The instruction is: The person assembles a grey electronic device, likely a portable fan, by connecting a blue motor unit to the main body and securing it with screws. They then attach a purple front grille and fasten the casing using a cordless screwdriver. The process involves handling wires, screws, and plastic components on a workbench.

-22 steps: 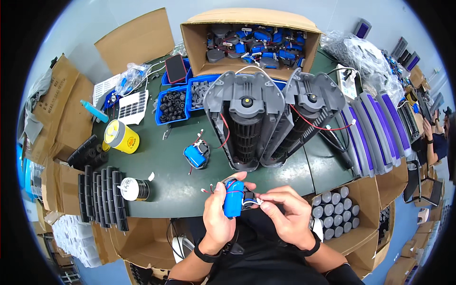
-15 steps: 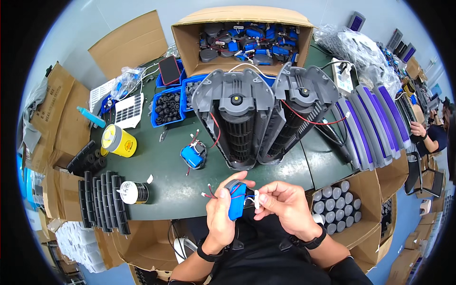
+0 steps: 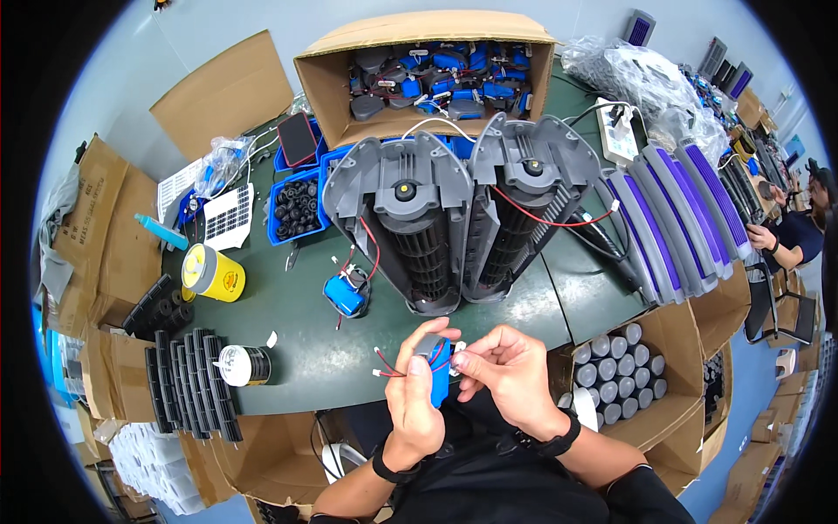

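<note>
Near the table's front edge, my left hand is closed around a blue battery pack with a dark grey cap on top. Thin red and dark leads with small white plugs stick out to its left. My right hand pinches a white connector on short wires, close against the pack's right side. Beyond my hands stand two grey fan housings with black slatted rollers inside and red leads hanging out. A second blue battery pack lies on the table left of them.
A cardboard box of similar packs stands at the back. To the left are a yellow tub, a white-lidded jar and black rollers. Purple-grey panels and a carton of grey-capped cylinders are right. Another person's hand shows far right.
My right fingers have drawn the white connector in closer to the battery pack. The pack has turned slightly in my left hand. The table's things sit a little further left in view.
</note>
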### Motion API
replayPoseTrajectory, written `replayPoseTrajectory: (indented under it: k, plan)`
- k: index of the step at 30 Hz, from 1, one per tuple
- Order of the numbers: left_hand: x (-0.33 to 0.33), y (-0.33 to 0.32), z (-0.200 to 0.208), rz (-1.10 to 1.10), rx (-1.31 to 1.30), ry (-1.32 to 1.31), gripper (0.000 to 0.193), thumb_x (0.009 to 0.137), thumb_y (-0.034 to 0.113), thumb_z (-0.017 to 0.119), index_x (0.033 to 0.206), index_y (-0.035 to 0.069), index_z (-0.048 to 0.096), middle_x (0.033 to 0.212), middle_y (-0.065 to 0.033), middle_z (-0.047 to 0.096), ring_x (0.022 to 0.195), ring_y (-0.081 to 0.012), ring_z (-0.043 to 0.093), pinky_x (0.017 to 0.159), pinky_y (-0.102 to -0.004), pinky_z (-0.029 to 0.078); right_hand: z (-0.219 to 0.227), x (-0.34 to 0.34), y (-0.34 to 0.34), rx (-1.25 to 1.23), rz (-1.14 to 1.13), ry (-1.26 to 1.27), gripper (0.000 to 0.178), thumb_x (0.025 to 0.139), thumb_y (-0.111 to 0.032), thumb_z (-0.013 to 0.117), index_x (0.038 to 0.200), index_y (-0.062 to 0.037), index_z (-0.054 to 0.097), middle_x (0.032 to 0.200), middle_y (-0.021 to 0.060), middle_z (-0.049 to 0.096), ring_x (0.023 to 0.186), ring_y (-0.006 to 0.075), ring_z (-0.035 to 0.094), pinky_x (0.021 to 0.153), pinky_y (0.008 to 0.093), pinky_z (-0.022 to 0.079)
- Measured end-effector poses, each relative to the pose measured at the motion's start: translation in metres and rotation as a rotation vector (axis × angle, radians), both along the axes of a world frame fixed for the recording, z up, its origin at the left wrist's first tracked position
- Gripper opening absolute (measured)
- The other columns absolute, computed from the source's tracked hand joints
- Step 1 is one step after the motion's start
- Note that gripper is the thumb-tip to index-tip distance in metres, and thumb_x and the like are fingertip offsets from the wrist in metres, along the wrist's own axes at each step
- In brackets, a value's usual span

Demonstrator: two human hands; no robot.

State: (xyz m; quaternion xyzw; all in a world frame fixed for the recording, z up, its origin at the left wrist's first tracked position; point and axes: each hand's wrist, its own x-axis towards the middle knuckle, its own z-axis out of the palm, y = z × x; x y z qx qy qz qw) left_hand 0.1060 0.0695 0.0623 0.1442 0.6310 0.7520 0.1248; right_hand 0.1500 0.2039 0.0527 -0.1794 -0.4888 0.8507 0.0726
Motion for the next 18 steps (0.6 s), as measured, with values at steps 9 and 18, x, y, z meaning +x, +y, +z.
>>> replayPoseTrajectory:
  k: [9,18]
  plan:
    - [-0.017,0.001,0.006,-0.035,0.135,-0.226,0.066,0.115,0.044,0.023,0.138,-0.007,0.056,0.118,-0.0244,0.071,0.108,-0.0279,0.071,0.101,-0.0401,0.053,0.009,0.014,-0.001,0.067,-0.089,0.011,0.013,0.098,-0.006,0.075,0.102,0.0054,0.068,0.088,0.012,0.073,0.07,0.0134,0.071,0.059,0.029,0.064]
    - [-0.003,0.009,0.014,-0.061,-0.032,-0.033,0.058,0.115,0.039,0.029,0.142,-0.006,0.054,0.123,-0.0212,0.071,0.113,-0.024,0.068,0.103,-0.0375,0.051,0.018,0.016,0.006,1.014,-0.136,0.101,0.011,0.097,-0.006,0.074,0.097,0.0016,0.067,0.084,0.013,0.07,0.064,0.0206,0.07,0.055,0.033,0.054]
